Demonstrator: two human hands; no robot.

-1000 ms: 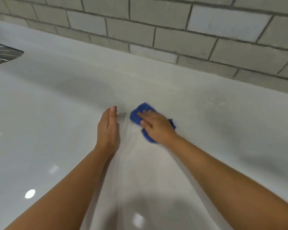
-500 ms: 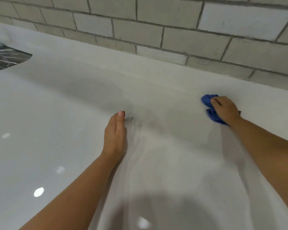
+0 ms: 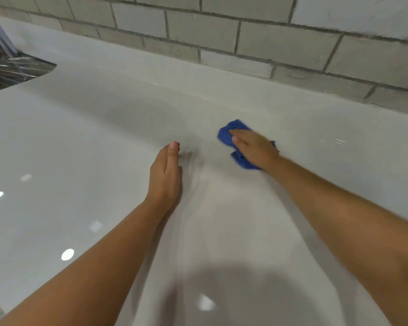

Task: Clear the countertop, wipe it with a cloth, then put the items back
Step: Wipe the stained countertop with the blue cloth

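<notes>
A blue cloth (image 3: 226, 132) lies bunched on the white countertop (image 3: 80, 137), right of centre. My right hand (image 3: 253, 147) presses flat on top of it with straight fingers and covers most of it. My left hand (image 3: 166, 172) rests on the bare counter a little to the left of the cloth, fingers straight and together, holding nothing.
A steel sink (image 3: 12, 67) with a faucet stem (image 3: 0, 31) is cut into the counter at the far left. A grey tiled wall (image 3: 269, 43) rises behind a low white backsplash (image 3: 151, 62).
My right hand slid the cloth far to the right, then back leftward toward my left hand. My left hand stayed planted in place.
</notes>
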